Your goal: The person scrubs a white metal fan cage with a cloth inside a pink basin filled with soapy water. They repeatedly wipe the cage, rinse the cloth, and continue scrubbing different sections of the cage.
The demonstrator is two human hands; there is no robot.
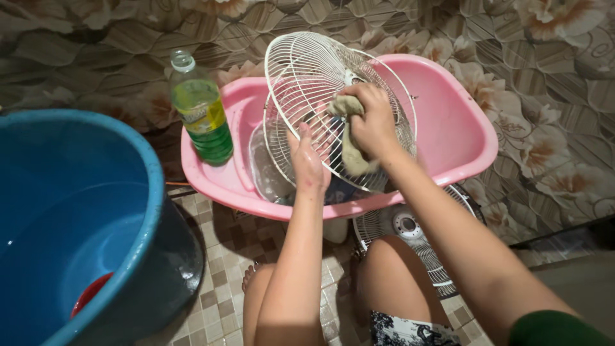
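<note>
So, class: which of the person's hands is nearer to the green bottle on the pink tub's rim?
Left. The left hand steadies the white fan grille on the side facing the green bottle; the right hand, gripping a cloth, is farther off across the grille.

A floor of small brown and beige checkered tiles carries everything here. A pink plastic basin sits on it against a wall with a floral pattern. A large blue tub stands on the tiles just beside the basin. A second white wire fan grille lies flat on the floor, partly under the basin's rim.
</note>
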